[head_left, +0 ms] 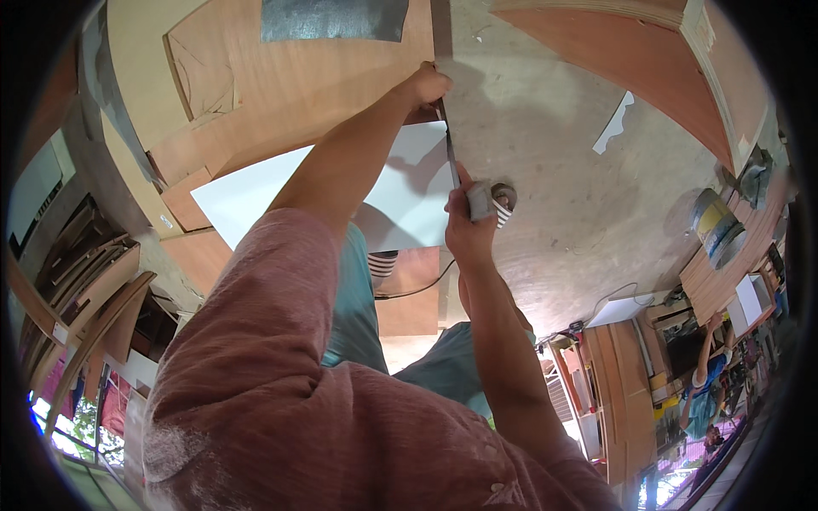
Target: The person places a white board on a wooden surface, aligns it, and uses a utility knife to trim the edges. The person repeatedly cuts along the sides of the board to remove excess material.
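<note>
A white board (281, 192) lies before me on brown plywood sheets, its right edge running between my hands. A thin dark strip (450, 145) stretches along that edge. My left hand (429, 86) is closed at the strip's far end, beyond the board's corner. Nearer to me, my right hand (470, 228) is closed around the near end, with a grey block-like piece (481, 201) showing beside its fingers. Whether strip and block are one tool, I cannot tell. My left forearm crosses above the board and hides part of it.
A grey sheet (334, 19) rests on the plywood (315, 85) at the far side. On the floor to the right lies a wavy white offcut (613, 124), near a large wooden panel (630, 77) and a bucket (717, 228). A cable (423, 291) runs near my feet. Another person (705, 387) is far right.
</note>
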Demonstrator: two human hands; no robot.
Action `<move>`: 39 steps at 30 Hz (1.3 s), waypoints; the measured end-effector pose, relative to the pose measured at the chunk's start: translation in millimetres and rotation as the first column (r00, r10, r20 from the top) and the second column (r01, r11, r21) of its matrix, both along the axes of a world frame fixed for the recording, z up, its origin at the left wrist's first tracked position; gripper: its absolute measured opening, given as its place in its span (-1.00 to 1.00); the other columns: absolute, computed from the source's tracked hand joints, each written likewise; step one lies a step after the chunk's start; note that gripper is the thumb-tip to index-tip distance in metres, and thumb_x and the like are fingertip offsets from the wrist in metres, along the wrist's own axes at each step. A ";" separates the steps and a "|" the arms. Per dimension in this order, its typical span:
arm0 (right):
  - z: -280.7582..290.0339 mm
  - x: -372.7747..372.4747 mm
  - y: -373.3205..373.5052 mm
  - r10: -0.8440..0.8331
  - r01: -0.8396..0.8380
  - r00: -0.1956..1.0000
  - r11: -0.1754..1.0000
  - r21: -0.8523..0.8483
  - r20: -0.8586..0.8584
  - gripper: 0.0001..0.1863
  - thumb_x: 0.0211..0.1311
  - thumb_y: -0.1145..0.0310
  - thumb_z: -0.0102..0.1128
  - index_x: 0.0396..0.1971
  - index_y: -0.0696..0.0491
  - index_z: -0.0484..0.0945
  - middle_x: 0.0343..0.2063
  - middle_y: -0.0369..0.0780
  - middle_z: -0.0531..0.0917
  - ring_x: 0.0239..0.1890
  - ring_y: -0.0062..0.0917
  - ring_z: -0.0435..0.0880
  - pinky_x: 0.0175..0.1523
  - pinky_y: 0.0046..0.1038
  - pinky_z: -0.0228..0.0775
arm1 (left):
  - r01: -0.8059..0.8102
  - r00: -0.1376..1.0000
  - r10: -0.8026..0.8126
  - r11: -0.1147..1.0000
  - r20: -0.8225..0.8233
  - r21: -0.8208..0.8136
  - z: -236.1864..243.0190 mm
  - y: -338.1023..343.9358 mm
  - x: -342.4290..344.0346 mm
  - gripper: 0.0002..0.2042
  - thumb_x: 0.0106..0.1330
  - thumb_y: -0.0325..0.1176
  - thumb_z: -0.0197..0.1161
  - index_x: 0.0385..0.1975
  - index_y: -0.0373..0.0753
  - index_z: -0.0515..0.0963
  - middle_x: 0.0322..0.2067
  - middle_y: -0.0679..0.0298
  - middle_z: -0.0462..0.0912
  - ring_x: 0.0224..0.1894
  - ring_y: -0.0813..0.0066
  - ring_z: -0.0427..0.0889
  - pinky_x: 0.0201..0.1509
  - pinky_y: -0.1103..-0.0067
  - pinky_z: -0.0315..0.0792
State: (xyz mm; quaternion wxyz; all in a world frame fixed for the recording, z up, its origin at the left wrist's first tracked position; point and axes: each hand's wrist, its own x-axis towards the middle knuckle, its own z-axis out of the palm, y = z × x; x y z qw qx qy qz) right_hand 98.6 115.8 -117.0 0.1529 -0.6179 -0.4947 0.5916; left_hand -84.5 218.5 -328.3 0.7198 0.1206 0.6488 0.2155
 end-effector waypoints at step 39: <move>37.2 6.4 -19.9 0.133 -0.144 0.986 0.982 0.120 0.098 -0.44 0.15 0.58 0.26 0.22 0.23 0.45 -0.40 -0.16 0.67 -0.38 -0.38 0.68 -0.18 -0.48 0.51 | 0.505 0.845 -0.472 0.859 -0.250 0.085 11.5 -14.9 3.6 -0.49 0.10 -0.27 0.25 0.07 -0.37 0.45 -0.05 0.00 0.62 0.04 0.18 0.61 0.10 0.43 0.46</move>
